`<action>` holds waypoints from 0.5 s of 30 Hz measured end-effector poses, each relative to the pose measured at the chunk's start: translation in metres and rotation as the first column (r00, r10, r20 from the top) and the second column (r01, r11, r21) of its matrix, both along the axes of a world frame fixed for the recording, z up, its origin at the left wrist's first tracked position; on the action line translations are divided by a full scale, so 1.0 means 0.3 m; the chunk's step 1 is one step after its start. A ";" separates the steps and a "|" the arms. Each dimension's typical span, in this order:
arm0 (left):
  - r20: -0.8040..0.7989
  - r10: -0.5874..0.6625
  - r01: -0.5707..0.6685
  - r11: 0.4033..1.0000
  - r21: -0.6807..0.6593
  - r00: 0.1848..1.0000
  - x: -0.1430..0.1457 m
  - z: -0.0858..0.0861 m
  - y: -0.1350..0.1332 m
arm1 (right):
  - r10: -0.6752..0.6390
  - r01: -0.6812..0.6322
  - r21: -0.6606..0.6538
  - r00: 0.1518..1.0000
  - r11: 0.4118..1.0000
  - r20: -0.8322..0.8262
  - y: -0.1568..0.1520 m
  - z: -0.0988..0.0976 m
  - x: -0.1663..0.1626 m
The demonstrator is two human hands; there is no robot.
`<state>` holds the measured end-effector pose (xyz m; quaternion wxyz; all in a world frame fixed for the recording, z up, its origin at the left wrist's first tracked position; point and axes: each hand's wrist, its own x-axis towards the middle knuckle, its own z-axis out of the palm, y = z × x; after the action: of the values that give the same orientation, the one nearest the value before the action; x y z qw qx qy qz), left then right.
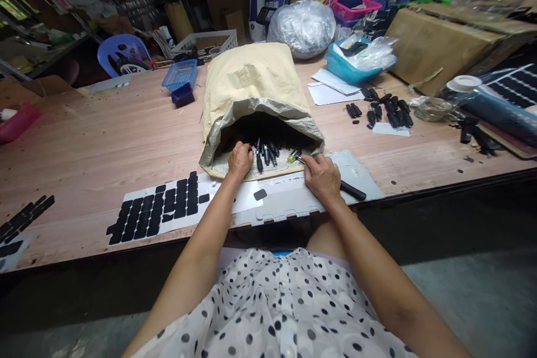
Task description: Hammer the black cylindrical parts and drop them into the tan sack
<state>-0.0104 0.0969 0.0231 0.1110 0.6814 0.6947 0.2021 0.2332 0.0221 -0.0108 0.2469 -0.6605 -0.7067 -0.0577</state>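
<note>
"Starting at the far left: seeing a pink basket [19, 122] at the edge of view, then a white sheet [171, 226] bearing rows of black rounded patches [143, 217] along the near side of the bench [126, 151]."

"Noting anything farther back?"

"Spotting a blue basket [180, 74], then coming to the left grip [240, 160], at the left of the mouth of a cream sack [255, 75]."

"Wide or narrow there?"

"Looking narrow, curled just beside slim black pieces [265, 153]. Cannot tell whether pinching one."

"Lying how, those pieces?"

"Lying heaped inside the mouth, spilling onto the silvery lower lip. Pointing mostly toward the near edge, with long axes running roughly front to back."

"And the right grip [321, 177]?"

"Wrapped around a black-handled tool [353, 190], at the right corner of the mouth. Slanting along its long axis: handle end down and right over a pale board [358, 172], metal shaft up and left, into the mouth. Seeing a yellow-green bit [292, 156] by the shaft; cannot tell whether joined to it."

"Finding what beyond?"

"Seeing a loose cluster of black holders [393, 112] on the bench, then a cardboard box [440, 47] behind."
</note>
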 end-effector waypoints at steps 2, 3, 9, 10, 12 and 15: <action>-0.024 0.024 -0.024 1.000 -0.020 0.999 0.000 0.000 0.008 | 0.005 -0.005 0.011 1.000 1.000 -0.007 0.001 0.001 -0.003; -0.020 0.027 -0.027 0.999 -0.027 0.999 -0.002 0.004 0.004 | 0.003 -0.003 0.016 1.000 1.000 -0.009 0.001 0.002 -0.005; 0.382 0.000 0.014 0.999 -0.033 0.924 0.028 0.052 -0.167 | -0.011 0.012 0.094 1.000 0.995 -0.016 -0.011 0.021 -0.006; 0.507 -0.026 0.061 0.997 -0.052 0.861 0.047 0.053 -0.213 | 0.025 -0.022 0.110 0.999 0.994 -0.032 -0.018 0.026 -0.007; 0.720 -0.050 0.188 0.976 -0.113 0.692 0.088 0.046 -0.302 | 0.194 -0.182 0.110 0.976 0.977 -0.103 -0.039 0.035 -0.012; 0.890 0.062 0.324 0.918 -0.228 0.451 0.132 0.020 -0.397 | 0.548 -0.564 0.052 0.769 0.824 -0.329 -0.089 0.045 -0.030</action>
<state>0.0293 -0.0221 0.0290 0.5947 0.4958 0.5040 0.3828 0.2242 -0.0045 0.0026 0.3509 -0.4279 -0.8199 0.1467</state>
